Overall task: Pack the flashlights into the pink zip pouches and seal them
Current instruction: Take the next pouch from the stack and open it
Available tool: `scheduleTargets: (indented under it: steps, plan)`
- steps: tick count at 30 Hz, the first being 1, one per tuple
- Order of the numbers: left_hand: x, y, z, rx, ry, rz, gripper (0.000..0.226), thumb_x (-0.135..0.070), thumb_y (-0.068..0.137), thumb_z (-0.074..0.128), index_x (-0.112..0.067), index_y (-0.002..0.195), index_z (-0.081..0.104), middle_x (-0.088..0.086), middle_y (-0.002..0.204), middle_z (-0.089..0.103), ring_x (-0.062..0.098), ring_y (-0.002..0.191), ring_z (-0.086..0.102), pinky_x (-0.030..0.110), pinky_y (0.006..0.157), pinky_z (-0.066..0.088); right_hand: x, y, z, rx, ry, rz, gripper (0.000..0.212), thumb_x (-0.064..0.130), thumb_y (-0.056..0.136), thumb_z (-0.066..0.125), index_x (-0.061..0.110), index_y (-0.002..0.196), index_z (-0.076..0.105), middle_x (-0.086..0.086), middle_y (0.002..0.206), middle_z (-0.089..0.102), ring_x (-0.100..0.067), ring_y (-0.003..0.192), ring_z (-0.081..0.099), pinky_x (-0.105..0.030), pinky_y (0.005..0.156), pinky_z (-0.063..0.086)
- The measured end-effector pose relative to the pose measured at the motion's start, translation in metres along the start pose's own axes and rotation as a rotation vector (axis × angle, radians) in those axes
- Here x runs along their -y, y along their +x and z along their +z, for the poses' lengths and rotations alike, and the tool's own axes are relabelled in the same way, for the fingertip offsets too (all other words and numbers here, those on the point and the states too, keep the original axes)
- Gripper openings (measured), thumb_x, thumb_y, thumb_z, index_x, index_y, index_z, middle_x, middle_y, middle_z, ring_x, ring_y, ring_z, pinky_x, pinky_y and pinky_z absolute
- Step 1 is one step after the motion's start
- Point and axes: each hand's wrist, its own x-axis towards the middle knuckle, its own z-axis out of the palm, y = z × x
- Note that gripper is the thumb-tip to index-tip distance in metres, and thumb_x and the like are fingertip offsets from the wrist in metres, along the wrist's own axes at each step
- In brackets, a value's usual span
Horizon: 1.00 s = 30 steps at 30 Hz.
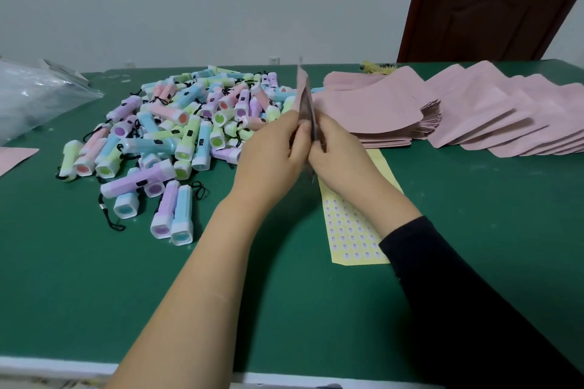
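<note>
**Pink pouch pinched between both hands**

You held one flat pink zip pouch [304, 94] upright, edge-on above the green counter [474, 214], left hand [271, 148] and right hand [339, 151] each pinching it with curled fingers, probably working its zip. Its contents were hidden. If empty, the next move called for one from the heap of pastel plastic flashlights [177, 132] alongside.

A green table [94, 278] bears flashlights [177, 135], pink pouches [442, 110], sticker sheet [347, 230].

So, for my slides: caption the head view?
Left hand and right hand hold a pink pouch upright beside the flashlight pile.
</note>
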Motion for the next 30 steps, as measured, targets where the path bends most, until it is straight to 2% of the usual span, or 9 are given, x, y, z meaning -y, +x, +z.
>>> scheduleTargets:
  steps: [5, 9, 12, 17, 19, 22, 24, 26, 30]
  plan:
    - [-0.012, -0.001, 0.006, -0.087, -0.262, -0.243, 0.021, -0.021, 0.092, 0.053, -0.025, 0.071, 0.049, -0.015, 0.052, 0.05, 0.001, 0.05, 0.044, 0.012, 0.046, 0.03, 0.002, -0.006, 0.009, -0.197, -0.125, -0.155, 0.057, -0.001, 0.093, 0.039, 0.017, 0.147, 0.04, -0.007, 0.143, 0.052, -0.026, 0.128, 0.05, -0.038, 0.104, 0.041]
    - [-0.017, 0.003, 0.006, -0.029, -0.975, -0.542, 0.007, -0.008, 0.092, 0.054, -0.013, 0.096, 0.054, -0.012, 0.061, 0.056, 0.002, 0.053, 0.05, 0.014, 0.049, 0.044, 0.002, -0.008, 0.015, -0.199, -0.253, -0.288, 0.066, -0.014, 0.084, 0.042, 0.011, 0.145, 0.043, -0.008, 0.153, 0.039, -0.024, 0.143, 0.032, -0.041, 0.116, 0.026]
    - [-0.018, 0.002, 0.006, 0.009, -1.17, -0.68, 0.017, -0.006, 0.096, 0.047, -0.015, 0.095, 0.062, -0.009, 0.067, 0.068, 0.002, 0.059, 0.064, 0.014, 0.052, 0.048, 0.0, -0.008, 0.018, -0.187, -0.275, -0.318, 0.064, -0.013, 0.087, 0.038, 0.014, 0.144, 0.045, -0.005, 0.153, 0.04, -0.024, 0.146, 0.028, -0.044, 0.117, 0.021]
    - [-0.014, 0.003, 0.008, -0.016, -1.036, -0.668, 0.026, 0.002, 0.094, 0.044, -0.013, 0.102, 0.063, -0.007, 0.077, 0.074, 0.005, 0.072, 0.069, 0.016, 0.057, 0.051, 0.0, -0.011, 0.023, -0.245, -0.173, -0.321, 0.061, -0.011, 0.087, 0.039, 0.014, 0.142, 0.049, -0.005, 0.145, 0.05, -0.026, 0.136, 0.043, -0.037, 0.113, 0.033]
    - [-0.011, 0.003, 0.01, 0.024, -0.793, -0.562, 0.036, 0.002, 0.095, 0.042, -0.013, 0.125, 0.056, -0.005, 0.098, 0.073, 0.003, 0.088, 0.068, 0.015, 0.068, 0.053, -0.002, -0.01, 0.021, -0.29, -0.178, -0.242, 0.062, -0.002, 0.089, 0.044, 0.02, 0.147, 0.041, -0.005, 0.139, 0.056, -0.028, 0.124, 0.053, -0.037, 0.099, 0.043]
    - [-0.014, 0.0, 0.011, 0.056, -0.556, -0.38, 0.067, 0.006, 0.091, 0.039, -0.018, 0.153, 0.028, -0.003, 0.122, 0.065, -0.003, 0.102, 0.062, 0.018, 0.086, 0.053, -0.011, -0.005, 0.013, -0.256, -0.29, -0.117, 0.068, 0.009, 0.092, 0.048, 0.03, 0.153, 0.026, -0.007, 0.126, 0.063, -0.033, 0.106, 0.058, -0.037, 0.08, 0.044]
    - [-0.021, -0.005, 0.014, 0.085, -0.514, -0.279, 0.083, 0.012, 0.087, 0.038, -0.027, 0.157, 0.014, -0.024, 0.116, 0.06, -0.016, 0.098, 0.057, 0.016, 0.089, 0.05, -0.013, -0.005, 0.012, -0.205, -0.284, -0.071, 0.062, 0.02, 0.098, 0.045, 0.038, 0.152, 0.021, -0.007, 0.121, 0.064, -0.033, 0.103, 0.059, -0.037, 0.082, 0.048]
    - [-0.022, -0.008, 0.018, 0.071, -0.483, -0.24, 0.09, 0.014, 0.082, 0.036, -0.032, 0.157, 0.014, -0.041, 0.108, 0.048, -0.028, 0.093, 0.05, 0.003, 0.084, 0.043, -0.011, -0.007, 0.016, -0.201, -0.194, -0.077, 0.051, 0.028, 0.101, 0.041, 0.041, 0.149, 0.027, -0.006, 0.111, 0.066, -0.03, 0.098, 0.061, -0.039, 0.083, 0.051]
    - [-0.011, -0.003, 0.012, -0.028, -0.505, -0.356, 0.089, 0.014, 0.083, 0.034, -0.033, 0.156, 0.015, -0.038, 0.09, 0.048, -0.026, 0.073, 0.053, 0.003, 0.067, 0.046, -0.011, -0.006, 0.017, -0.355, -0.052, -0.095, 0.079, -0.009, 0.079, 0.043, 0.028, 0.148, 0.039, -0.011, 0.108, 0.067, -0.033, 0.092, 0.058, -0.039, 0.081, 0.05]
